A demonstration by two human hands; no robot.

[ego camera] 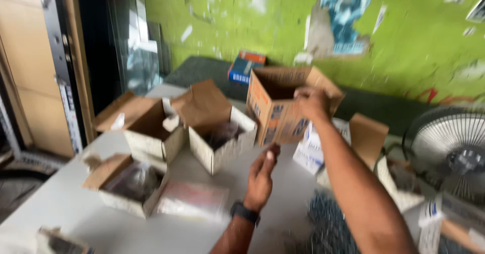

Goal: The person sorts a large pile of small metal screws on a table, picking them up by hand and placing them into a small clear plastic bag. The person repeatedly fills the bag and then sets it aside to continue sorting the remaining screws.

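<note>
Head view: the right hand point(311, 104) holds an open brown cardboard box point(283, 106) in the air above the middle of the desk point(60, 203), fingers closed over its top rim. The left hand point(262, 175) is raised just below the box, fingers loosely extended and holding nothing, a dark watch point(245, 212) on the wrist. Three opened small cartons point(222, 140) sit toward the desk's left side. A fan point(449, 153) stands at the right edge
</note>
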